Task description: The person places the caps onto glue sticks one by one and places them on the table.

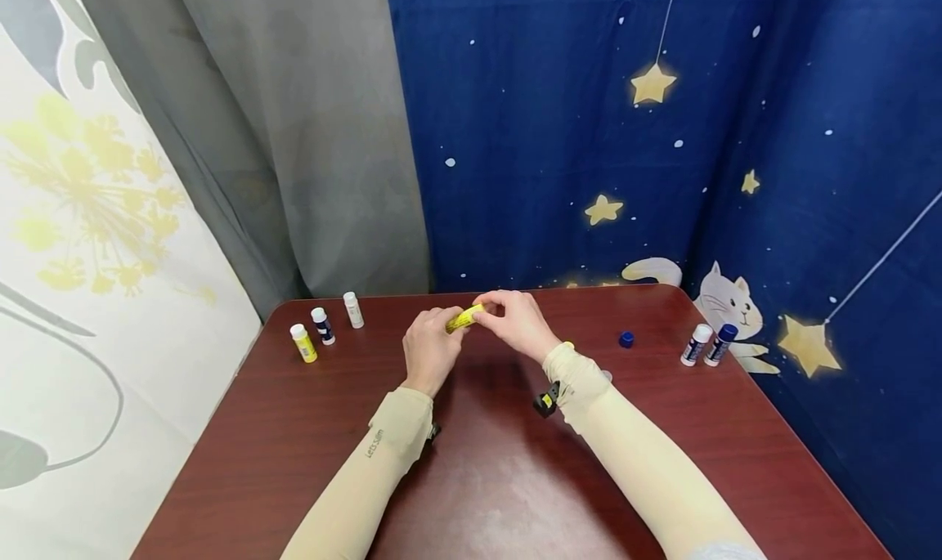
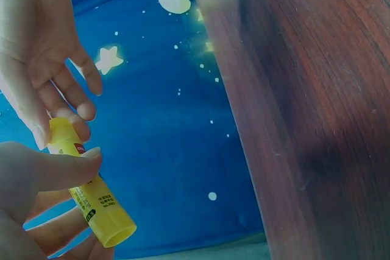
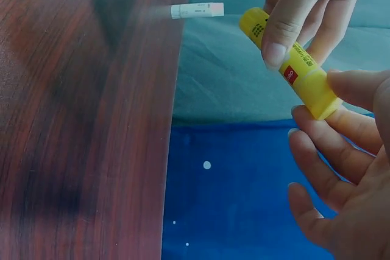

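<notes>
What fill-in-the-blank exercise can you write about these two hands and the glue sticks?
The left hand and right hand hold one ____ glue stick.
On the left side of the table, ____ more glue sticks stand.
At the far right, a white-capped stick stands beside another stick with a ____ cap.

Missing words: yellow; three; blue.

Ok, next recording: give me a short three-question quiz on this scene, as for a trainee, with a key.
1. True or false: the left hand and the right hand both hold the same yellow tube.
2. How many tubes with dark blue bodies stand together on the right side of the table?
3. Fill in: of the three left-side tubes, the one nearest the far edge is ____.

Key:
1. True.
2. Two.
3. White.
</notes>
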`<state>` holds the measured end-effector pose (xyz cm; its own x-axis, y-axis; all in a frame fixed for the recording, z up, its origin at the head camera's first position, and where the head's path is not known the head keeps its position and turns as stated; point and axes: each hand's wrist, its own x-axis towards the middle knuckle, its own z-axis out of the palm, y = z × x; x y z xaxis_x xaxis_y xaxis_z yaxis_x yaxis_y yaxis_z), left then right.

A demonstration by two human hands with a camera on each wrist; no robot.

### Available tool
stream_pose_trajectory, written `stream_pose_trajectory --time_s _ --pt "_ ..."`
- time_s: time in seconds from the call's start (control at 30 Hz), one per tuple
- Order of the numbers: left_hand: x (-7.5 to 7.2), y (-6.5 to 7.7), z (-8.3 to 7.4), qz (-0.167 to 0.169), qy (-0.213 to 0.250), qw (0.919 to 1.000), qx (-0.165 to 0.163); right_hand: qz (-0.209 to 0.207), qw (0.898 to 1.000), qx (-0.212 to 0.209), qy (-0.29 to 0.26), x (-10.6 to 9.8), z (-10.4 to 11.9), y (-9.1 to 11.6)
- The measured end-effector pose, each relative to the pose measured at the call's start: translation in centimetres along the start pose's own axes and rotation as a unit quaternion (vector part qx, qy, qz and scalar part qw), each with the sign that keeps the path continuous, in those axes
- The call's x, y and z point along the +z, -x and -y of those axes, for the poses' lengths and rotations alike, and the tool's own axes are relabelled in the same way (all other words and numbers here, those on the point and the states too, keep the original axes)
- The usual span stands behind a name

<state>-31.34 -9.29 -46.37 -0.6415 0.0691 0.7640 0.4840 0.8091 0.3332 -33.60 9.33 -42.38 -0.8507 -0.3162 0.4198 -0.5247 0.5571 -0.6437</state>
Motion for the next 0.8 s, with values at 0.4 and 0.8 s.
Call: stream_pose_trajectory --time_s 0.4,0.8 --pt "-0.5 -0.1 0.2 0.012 0.011 0.9998 -0.007 -0.003 1.0 -0.004 0.012 -0.8 0.7 -0.3" --pt "-1.0 0.3 1.0 0.025 0.009 0.9993 -0.028 -0.004 0.999 -0.016 0.036 -2.2 0.5 -0.6"
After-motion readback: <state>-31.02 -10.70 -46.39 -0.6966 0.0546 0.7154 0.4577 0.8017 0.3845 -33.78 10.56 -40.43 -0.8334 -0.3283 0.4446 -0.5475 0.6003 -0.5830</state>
